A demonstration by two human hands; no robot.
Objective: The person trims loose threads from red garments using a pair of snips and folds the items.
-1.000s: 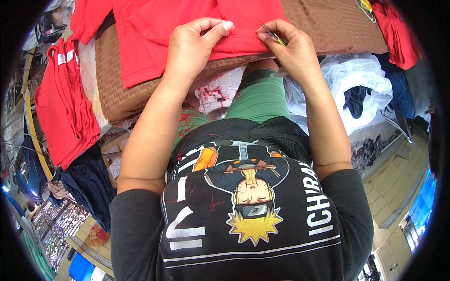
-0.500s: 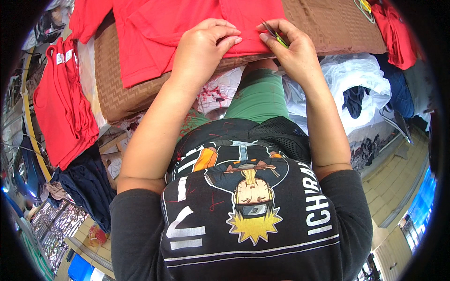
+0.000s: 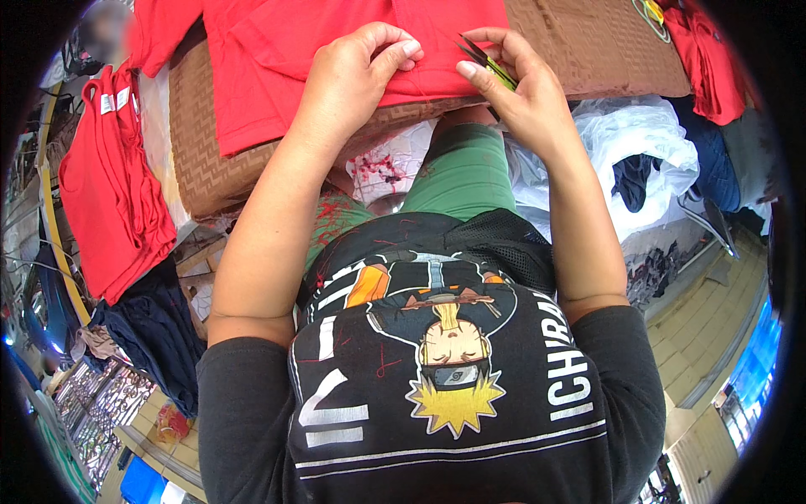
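Note:
A red garment [image 3: 277, 76] lies spread over the brown padded surface in front of me. Above its near part, my left hand [image 3: 357, 76] is closed in a pinch, thumb against fingers. Whatever sits between those fingertips is too small to make out. My right hand [image 3: 533, 97] holds a pair of thread snips [image 3: 499, 72] with dark blades and yellow-green handles. The snips lie between thumb and fingers, blades pointing up and left toward the left hand, over the red cloth. A gap separates the two hands.
The brown patterned cover [image 3: 604, 50] drapes the work surface. More red garments [image 3: 113, 185] hang at the left, above dark blue cloth [image 3: 155, 323]. Another red piece [image 3: 705, 63] is at the far right. A white plastic bag [image 3: 655, 143] with dark cloth stands below the right edge.
My left hand has moved slightly up and left, away from the near edge of the garment. The right hand's fingers have spread a little, with the snips still in them.

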